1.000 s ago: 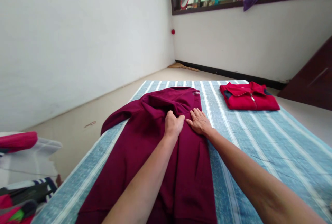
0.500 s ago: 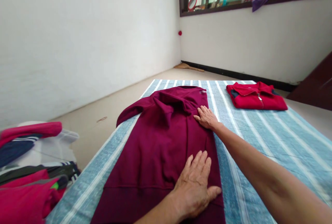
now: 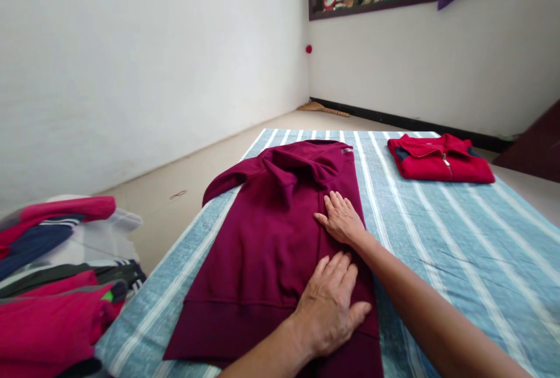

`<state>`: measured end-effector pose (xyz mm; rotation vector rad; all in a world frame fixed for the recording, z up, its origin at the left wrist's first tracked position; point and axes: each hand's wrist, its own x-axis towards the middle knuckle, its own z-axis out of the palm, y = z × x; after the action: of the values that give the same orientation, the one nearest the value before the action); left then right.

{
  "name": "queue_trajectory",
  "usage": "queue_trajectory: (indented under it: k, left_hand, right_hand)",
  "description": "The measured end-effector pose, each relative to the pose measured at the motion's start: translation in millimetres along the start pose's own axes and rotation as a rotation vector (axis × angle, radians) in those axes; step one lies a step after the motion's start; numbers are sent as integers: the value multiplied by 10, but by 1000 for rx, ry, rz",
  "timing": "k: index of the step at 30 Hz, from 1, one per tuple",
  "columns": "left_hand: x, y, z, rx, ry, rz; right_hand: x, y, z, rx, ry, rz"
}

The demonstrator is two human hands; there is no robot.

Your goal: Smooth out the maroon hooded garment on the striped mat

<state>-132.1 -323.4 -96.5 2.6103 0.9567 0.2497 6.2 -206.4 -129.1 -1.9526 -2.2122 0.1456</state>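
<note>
A maroon sweatshirt (image 3: 262, 249) lies spread on the striped cloth, its wide hem towards me and one side folded over along the right. My left hand (image 3: 328, 305) rests flat on its lower right part, fingers outstretched and thumb apart. Just beyond it, my right hand (image 3: 341, 217) lies palm down on the folded strip, its fingers also extended. Neither hand grips the fabric. At the far end the sweatshirt is bunched, and a sleeve (image 3: 227, 178) hangs over the left edge.
The blue and white striped cloth (image 3: 420, 238) covers the surface. A folded red zip-up jacket (image 3: 437, 165) lies at the far right. At lower left is a pile of clothes (image 3: 56, 314). A broom (image 3: 324, 109) lies on the floor near the corner, below a window ledge (image 3: 394, 2).
My right hand has slid nearer, down the sweatshirt and slightly left, towards my left hand. The left hand stays flat in nearly the same place. The camera view has shifted slightly.
</note>
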Motion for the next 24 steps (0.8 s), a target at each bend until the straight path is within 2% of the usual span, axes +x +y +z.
queue_trajectory:
  k: [5, 11, 14, 20, 24]
  left_hand:
    - [-125, 46, -98, -2, 49, -7]
    - [-387, 49, -209, 34, -128, 9]
    - [-433, 16, -189, 34, -159, -8]
    - [-443, -116, -33, 102, -112, 63]
    - [-451, -261, 110, 223, 14, 159]
  right_hand:
    - [14, 32, -19, 14, -28, 9]
    - [29, 47, 12, 26, -70, 23]
    - [35, 47, 18, 32, -79, 24]
    - [20, -5, -27, 39, -60, 24]
    - [21, -45, -46, 48, -40, 18]
